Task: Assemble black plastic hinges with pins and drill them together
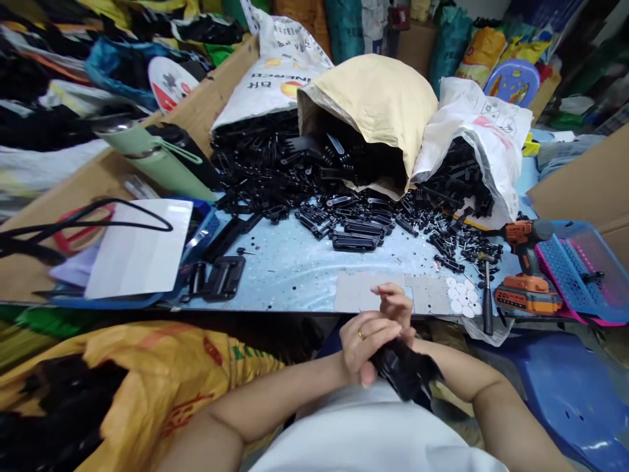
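In front of my white shirt, both hands come together just off the table's near edge. My left hand point(366, 342), with a ring on one finger, is closed over the upper end of a shiny black piece point(407, 370). Its kind is unclear; it looks like dark plastic with an uneven outline. Behind it my right hand point(397, 305) has its fingers curled upward, and its palm is hidden by the left hand and the black piece. It appears to support the piece from the far side. Beyond them, grey cardboard pieces point(350, 292) lie along the edge.
Black plastic parts point(356, 236) are stacked mid-table before an open beige sack point(378, 92). Screws point(469, 246), a hammer point(487, 295), white discs point(462, 298) and an orange cordless drill point(528, 295) lie right. A blue tray point(122, 303) stands left; a yellow sack point(162, 367) is below.
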`<state>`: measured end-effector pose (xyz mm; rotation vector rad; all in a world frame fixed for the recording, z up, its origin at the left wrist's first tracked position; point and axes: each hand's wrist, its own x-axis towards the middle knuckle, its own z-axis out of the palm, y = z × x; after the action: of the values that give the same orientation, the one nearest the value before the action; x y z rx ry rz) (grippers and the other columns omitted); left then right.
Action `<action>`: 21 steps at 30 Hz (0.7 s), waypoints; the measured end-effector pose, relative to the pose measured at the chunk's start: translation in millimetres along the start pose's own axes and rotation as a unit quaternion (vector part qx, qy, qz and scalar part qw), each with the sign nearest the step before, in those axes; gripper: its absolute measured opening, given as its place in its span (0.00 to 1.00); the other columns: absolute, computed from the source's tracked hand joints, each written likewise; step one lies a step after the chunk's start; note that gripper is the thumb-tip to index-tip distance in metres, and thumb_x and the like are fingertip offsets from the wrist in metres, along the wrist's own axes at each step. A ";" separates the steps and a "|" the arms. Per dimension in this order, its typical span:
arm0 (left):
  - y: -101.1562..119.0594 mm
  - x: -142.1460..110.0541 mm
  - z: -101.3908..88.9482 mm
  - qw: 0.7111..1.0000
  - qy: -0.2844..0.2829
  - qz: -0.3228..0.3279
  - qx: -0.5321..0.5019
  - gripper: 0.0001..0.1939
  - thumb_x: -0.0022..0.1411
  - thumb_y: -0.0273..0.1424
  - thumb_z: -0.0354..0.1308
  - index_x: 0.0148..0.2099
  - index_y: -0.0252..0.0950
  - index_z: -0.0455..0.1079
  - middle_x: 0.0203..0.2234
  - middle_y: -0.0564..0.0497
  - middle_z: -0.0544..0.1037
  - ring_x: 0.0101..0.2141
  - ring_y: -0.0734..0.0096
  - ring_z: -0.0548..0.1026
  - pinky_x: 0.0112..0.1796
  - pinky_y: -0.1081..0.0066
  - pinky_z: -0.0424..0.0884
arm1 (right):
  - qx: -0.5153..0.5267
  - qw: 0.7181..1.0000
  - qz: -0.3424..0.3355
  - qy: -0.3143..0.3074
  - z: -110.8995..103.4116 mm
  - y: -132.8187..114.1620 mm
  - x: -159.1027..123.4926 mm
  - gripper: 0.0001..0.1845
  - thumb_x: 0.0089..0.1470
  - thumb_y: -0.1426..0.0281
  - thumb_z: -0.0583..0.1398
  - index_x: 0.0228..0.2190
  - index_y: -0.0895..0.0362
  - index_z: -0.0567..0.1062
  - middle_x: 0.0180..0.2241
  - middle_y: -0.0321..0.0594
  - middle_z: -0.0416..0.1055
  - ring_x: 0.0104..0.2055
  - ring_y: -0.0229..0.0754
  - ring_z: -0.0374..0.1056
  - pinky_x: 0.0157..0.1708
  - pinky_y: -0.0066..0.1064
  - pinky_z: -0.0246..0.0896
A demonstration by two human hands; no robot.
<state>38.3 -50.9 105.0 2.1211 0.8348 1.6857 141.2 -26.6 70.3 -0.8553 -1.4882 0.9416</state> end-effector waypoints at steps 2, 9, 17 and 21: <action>-25.8 -3.6 -0.4 0.992 0.023 0.059 0.105 0.35 0.64 0.49 0.25 0.52 0.33 0.64 0.32 0.43 0.75 0.34 0.65 0.73 0.33 0.68 0.69 | -0.009 0.999 -0.048 0.008 3.7 23.2 25.5 0.31 0.53 0.43 0.37 0.39 0.50 0.66 0.43 0.44 0.64 0.48 0.47 0.62 0.47 0.47 0.57; -108.1 -6.0 -7.3 0.887 -0.264 -0.038 0.377 0.17 0.59 0.39 0.55 0.49 0.40 0.69 0.37 0.45 0.76 0.42 0.60 0.71 0.40 0.61 0.66 | -0.232 0.970 0.012 -0.067 -21.9 80.2 196.1 0.22 0.53 0.51 0.49 0.36 0.56 0.66 0.37 0.44 0.69 0.41 0.44 0.65 0.44 0.39 0.59; -147.6 29.1 7.1 0.866 -0.300 -0.106 0.386 0.20 0.59 0.36 0.55 0.53 0.37 0.64 0.44 0.42 0.74 0.48 0.56 0.68 0.46 0.54 0.62 | -0.399 0.904 0.138 -0.069 50.5 114.9 331.0 0.22 0.53 0.66 0.55 0.48 0.63 0.60 0.44 0.54 0.67 0.48 0.53 0.64 0.48 0.46 0.57; -176.7 50.8 -26.8 0.859 -0.173 -0.211 0.433 0.21 0.61 0.35 0.50 0.55 0.32 0.61 0.46 0.38 0.72 0.48 0.54 0.67 0.46 0.55 0.63 | -0.381 0.910 0.151 -0.056 51.6 120.8 348.0 0.24 0.48 0.73 0.56 0.49 0.65 0.62 0.43 0.55 0.68 0.49 0.55 0.64 0.49 0.48 0.57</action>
<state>-24.6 115.5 51.4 2.3507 2.0122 0.6939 51.5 333.1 101.8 -1.6557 -1.8889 0.6120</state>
